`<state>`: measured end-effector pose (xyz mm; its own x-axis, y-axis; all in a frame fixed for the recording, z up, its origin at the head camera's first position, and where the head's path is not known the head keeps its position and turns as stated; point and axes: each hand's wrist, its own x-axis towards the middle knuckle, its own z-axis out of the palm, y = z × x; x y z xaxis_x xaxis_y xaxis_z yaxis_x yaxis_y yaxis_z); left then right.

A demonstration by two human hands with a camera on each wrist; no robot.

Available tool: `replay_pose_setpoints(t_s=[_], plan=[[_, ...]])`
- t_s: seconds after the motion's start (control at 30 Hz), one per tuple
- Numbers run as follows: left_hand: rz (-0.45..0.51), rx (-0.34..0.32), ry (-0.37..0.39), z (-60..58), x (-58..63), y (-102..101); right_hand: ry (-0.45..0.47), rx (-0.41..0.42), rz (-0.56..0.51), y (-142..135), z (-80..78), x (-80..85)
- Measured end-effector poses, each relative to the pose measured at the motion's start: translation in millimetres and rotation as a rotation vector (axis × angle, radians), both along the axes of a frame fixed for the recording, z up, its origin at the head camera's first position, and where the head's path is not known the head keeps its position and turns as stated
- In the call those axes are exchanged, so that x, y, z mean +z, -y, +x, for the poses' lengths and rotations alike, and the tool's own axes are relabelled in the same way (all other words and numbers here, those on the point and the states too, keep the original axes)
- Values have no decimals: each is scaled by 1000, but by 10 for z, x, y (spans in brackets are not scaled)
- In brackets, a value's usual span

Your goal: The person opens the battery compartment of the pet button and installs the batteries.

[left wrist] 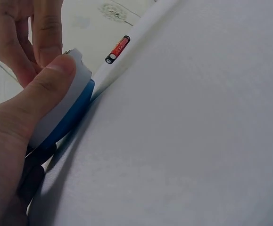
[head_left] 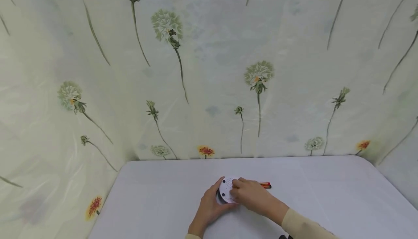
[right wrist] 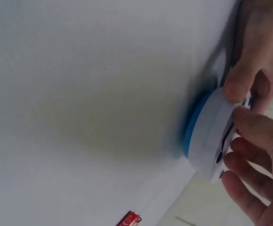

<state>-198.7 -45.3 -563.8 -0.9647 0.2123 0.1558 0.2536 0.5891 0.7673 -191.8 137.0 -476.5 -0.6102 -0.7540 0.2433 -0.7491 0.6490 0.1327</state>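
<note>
A round device (head_left: 225, 191), white with a blue underside, stands tilted on the table with its white back toward me. Small holes, dark round feet and a panel outline mark that back. My left hand (head_left: 209, 206) grips the device by its rim, the thumb (left wrist: 56, 70) on the white edge. Over the back is my right hand (head_left: 249, 195), its fingers bent and its thumb (right wrist: 254, 127) touching the face near a dark slit. Whether those fingertips pinch a part is hidden. Just beyond the right hand lie red-and-black batteries (head_left: 266, 185), partly covered in the head view.
The table (head_left: 156, 195) has a white cover and rounded far corners. Behind it and at the sides hangs a pale sheet (head_left: 209, 68) printed with dandelions. A small dark object (head_left: 283, 237) shows at the bottom edge by the right sleeve (head_left: 303, 224).
</note>
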Motion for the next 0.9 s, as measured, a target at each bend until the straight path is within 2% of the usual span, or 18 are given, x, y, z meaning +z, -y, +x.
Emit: replay_pose_setpoints(t_s=[0.17,0.27,0.43,0.6,0.8,0.9], plan=[[6,-3,-9,11,-24,14,108,2,-128,-54,-38,-43],[18,-4,-11,18,-24,7,114,1,-160,-71,-52,-79],[6,7,-5,28,-10,2,100,-10,-179,-76,-35,-124],[-7,5,13,20,7,-6,33,28,-169,-60,-54,-146],[-8,6,0,7,-13,4,104,4,-154,-29,-78,-94],[-8,3,-10,0,-11,11,102,3,-169,-24,-79,-75]])
